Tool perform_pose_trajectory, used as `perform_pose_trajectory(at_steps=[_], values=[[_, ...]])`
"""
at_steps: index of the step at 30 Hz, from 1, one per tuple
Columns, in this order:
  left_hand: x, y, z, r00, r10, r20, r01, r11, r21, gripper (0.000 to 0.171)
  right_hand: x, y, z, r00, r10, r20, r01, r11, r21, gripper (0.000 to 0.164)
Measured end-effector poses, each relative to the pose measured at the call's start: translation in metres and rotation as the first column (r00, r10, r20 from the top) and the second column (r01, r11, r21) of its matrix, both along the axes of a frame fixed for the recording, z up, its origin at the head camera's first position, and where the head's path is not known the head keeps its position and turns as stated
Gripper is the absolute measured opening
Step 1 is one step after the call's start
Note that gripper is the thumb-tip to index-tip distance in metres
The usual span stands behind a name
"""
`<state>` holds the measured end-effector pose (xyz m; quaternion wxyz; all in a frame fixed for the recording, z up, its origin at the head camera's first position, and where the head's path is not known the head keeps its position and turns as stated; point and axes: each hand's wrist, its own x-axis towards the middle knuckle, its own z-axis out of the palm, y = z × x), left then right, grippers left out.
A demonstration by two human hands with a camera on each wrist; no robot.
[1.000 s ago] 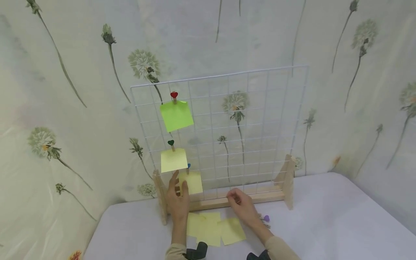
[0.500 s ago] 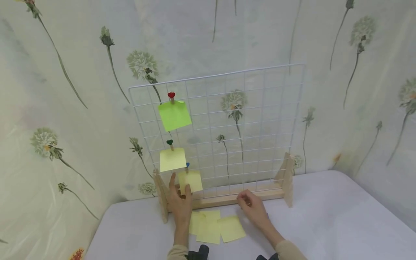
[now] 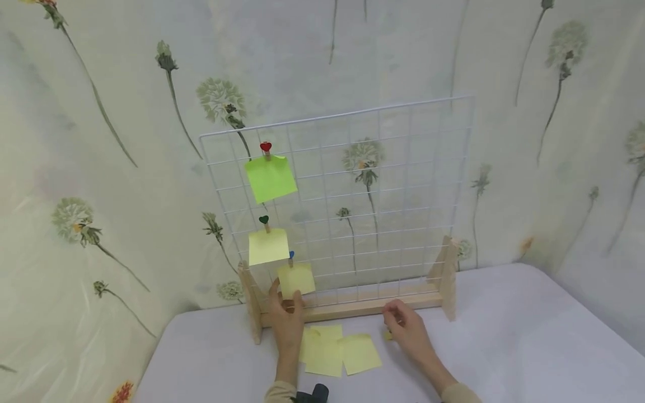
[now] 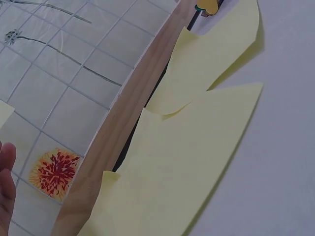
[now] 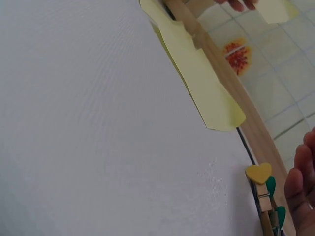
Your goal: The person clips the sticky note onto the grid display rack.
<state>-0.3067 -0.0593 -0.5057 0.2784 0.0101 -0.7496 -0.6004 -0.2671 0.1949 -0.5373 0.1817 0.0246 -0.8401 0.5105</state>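
My left hand (image 3: 287, 322) is at the lower edge of a pale yellow sticky note (image 3: 296, 280), thumb and forefinger slightly spread. A blue heart clothespin (image 3: 291, 255) fastens this note to the white wire grid (image 3: 383, 224). My right hand (image 3: 409, 330) is low in front of the grid's wooden base, fingers loosely bent, nothing visible in them. Beside those fingers in the right wrist view lie small wooden clothespins, one with a yellow heart (image 5: 259, 173) and others with green hearts (image 5: 280, 215). In the head view the right hand hides most of them.
A bright green note (image 3: 272, 180) under a red heart clothespin (image 3: 266, 147) and a pale yellow note (image 3: 269, 247) under a green one hang higher on the grid. Several yellow notes (image 3: 322, 355) lie on the white tabletop (image 3: 478, 347), before the wooden base (image 3: 353, 309).
My right hand has moved right along the base to the clothespins on the table. My left hand has shifted slightly down and right, from the note's left edge to its lower edge.
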Motion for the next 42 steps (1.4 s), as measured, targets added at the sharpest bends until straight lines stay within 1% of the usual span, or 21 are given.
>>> perform_pose_trajectory(at_steps=[3,5,8,11,12,14,16,18,20,21,24,25,27,29,30,32,34,36,37,40,42], values=[[0.000,0.002,-0.001,1.000,-0.014,0.012,0.014,0.999,0.034,0.056,0.003,0.006,-0.001,0.999,-0.032,0.023,0.032,0.999,0.006,0.007],[0.002,0.003,0.000,1.000,-0.027,0.015,0.026,0.998,0.065,0.056,0.004,0.009,0.000,0.998,-0.048,0.032,0.048,0.999,0.009,0.006],[0.010,0.004,0.008,0.999,-0.051,0.002,0.050,0.993,0.109,0.056,0.005,0.013,-0.001,0.998,-0.050,0.041,0.050,0.999,-0.003,0.007],[0.017,0.005,0.017,0.998,-0.059,0.004,0.058,0.989,0.134,0.055,0.004,0.016,-0.002,0.998,-0.037,0.052,0.038,0.999,-0.016,0.009],[0.019,0.005,0.019,0.998,-0.057,0.005,0.056,0.989,0.136,0.055,0.004,0.017,-0.002,0.998,-0.036,0.057,0.037,0.999,-0.019,0.009],[0.020,0.007,0.018,0.999,-0.050,0.010,0.048,0.990,0.132,0.054,0.005,0.019,-0.003,0.997,-0.040,0.065,0.041,0.999,-0.021,0.010],[0.016,0.008,0.010,0.999,-0.043,0.033,0.038,0.989,0.140,0.054,0.006,0.022,-0.004,0.996,-0.050,0.071,0.051,0.999,-0.018,0.010],[0.012,0.010,0.000,0.998,-0.039,0.056,0.031,0.989,0.144,0.053,0.007,0.024,-0.005,0.996,-0.060,0.068,0.061,0.998,-0.016,0.010],[0.007,0.012,-0.010,0.997,-0.039,0.073,0.028,0.989,0.144,0.056,0.007,0.027,-0.006,0.996,-0.064,0.063,0.065,0.998,-0.020,0.011],[0.004,0.012,-0.016,0.996,-0.041,0.078,0.029,0.989,0.143,0.053,0.007,0.028,-0.007,0.996,-0.067,0.062,0.068,0.998,-0.017,0.011],[0.001,0.016,-0.025,0.996,-0.062,0.067,0.053,0.991,0.124,0.038,0.006,0.032,-0.008,0.996,-0.073,0.056,0.074,0.997,-0.023,0.011],[0.000,0.017,-0.027,0.995,-0.073,0.067,0.065,0.991,0.116,0.033,0.005,0.034,-0.008,0.996,-0.075,0.052,0.076,0.997,-0.030,0.011],[-0.001,0.020,-0.030,0.992,-0.104,0.074,0.097,0.991,0.091,0.017,0.005,0.037,-0.009,0.995,-0.085,0.044,0.086,0.995,-0.042,0.011],[0.000,0.022,-0.032,0.988,-0.130,0.085,0.125,0.990,0.064,0.012,0.004,0.040,-0.009,0.996,-0.085,0.031,0.087,0.994,-0.065,0.011],[0.003,0.023,-0.028,0.983,-0.149,0.106,0.144,0.988,0.058,0.010,0.004,0.041,-0.010,0.995,-0.093,0.031,0.095,0.993,-0.074,0.011],[0.005,0.025,-0.028,0.974,-0.182,0.137,0.181,0.983,0.025,0.008,0.004,0.045,-0.012,0.994,-0.104,0.020,0.105,0.990,-0.094,0.011],[0.007,0.026,-0.029,0.961,-0.223,0.163,0.225,0.974,0.002,0.009,0.005,0.050,-0.014,0.992,-0.123,0.033,0.126,0.986,-0.109,0.012],[0.008,0.027,-0.029,0.945,-0.272,0.184,0.280,0.960,-0.022,0.010,0.006,0.054,-0.017,0.987,-0.151,0.049,0.156,0.980,-0.124,0.012],[0.007,0.027,-0.034,0.940,-0.291,0.180,0.302,0.952,-0.039,0.010,0.007,0.057,-0.016,0.986,-0.161,0.049,0.166,0.978,-0.129,0.012],[0.009,0.028,-0.037,0.920,-0.342,0.192,0.360,0.931,-0.066,0.012,0.011,0.060,-0.014,0.982,-0.177,0.066,0.185,0.972,-0.148,0.013],[0.012,0.027,-0.038,0.913,-0.350,0.211,0.375,0.922,-0.096,0.011,0.014,0.060,-0.014,0.981,-0.177,0.074,0.186,0.972,-0.143,0.014]])
